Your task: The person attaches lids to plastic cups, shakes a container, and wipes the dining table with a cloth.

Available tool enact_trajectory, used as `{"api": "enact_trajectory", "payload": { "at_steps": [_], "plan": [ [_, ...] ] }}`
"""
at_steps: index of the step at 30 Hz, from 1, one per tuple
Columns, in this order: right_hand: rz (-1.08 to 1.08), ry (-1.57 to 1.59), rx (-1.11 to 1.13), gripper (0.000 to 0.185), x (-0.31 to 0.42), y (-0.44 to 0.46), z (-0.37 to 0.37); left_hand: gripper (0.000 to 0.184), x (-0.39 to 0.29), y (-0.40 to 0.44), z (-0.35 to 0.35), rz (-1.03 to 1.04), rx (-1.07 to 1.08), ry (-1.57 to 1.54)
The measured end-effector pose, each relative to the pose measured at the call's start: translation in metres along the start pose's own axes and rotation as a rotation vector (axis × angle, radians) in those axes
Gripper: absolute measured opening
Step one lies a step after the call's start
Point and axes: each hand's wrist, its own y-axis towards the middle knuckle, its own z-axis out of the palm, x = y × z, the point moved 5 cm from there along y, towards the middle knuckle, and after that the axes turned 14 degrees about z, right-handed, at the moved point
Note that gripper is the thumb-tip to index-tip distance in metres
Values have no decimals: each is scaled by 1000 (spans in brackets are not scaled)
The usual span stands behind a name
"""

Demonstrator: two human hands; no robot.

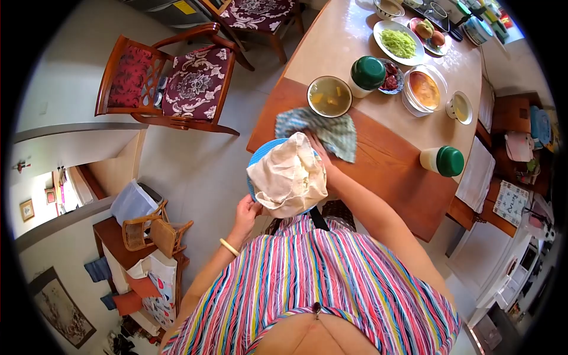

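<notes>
Close in front of me, my left hand (pixel 245 214) grips the edge of a round blue item, perhaps a basket or bowl, its blue rim (pixel 260 152) showing at the side. A crumpled cream cloth (pixel 287 177) covers most of it. My right hand (pixel 320 151) reaches past the cream cloth and presses a green-and-white checked cloth (pixel 338 135) to the wooden tabletop; some of its fingers are hidden. Just beyond the checked cloth stands a bowl of clear soup with yellow chunks (pixel 329 97).
On the table (pixel 384 171) are green-lidded jars (pixel 451 161), a plate of shredded green vegetable (pixel 398 44), a glass dish with orange food (pixel 425 90), dark red food (pixel 390 77) and a small bowl (pixel 459 108). An upholstered chair (pixel 195 83) stands left of the table.
</notes>
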Motion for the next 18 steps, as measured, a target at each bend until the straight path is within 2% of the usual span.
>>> {"api": "enact_trajectory", "payload": {
  "at_steps": [1, 2, 4, 9, 15, 16, 18],
  "plan": [
    [-26, -181, 12, 64, 16, 20, 8, 21, -11, -3, -6, -22, 81, 78],
    [-48, -367, 23, 69, 40, 41, 10, 19, -27, -3, -4, 6, 25, 69],
    [11, -374, 50, 63, 61, 51, 18, 16, -50, -4, 5, 49, -62, 52],
    [176, -390, -8, 62, 52, -28, 26, 21, -61, 20, 8, 73, 96, 67],
    [523, -585, -222, 57, 2, -144, -78, 23, -36, 54, 78, 41, 334, 57],
    [588, -593, -181, 58, -5, -164, -100, 23, -29, 60, 94, 41, 360, 49],
    [653, -636, -298, 57, -18, -202, -137, 22, -11, 72, 123, 34, 411, 47]
  ]
}}
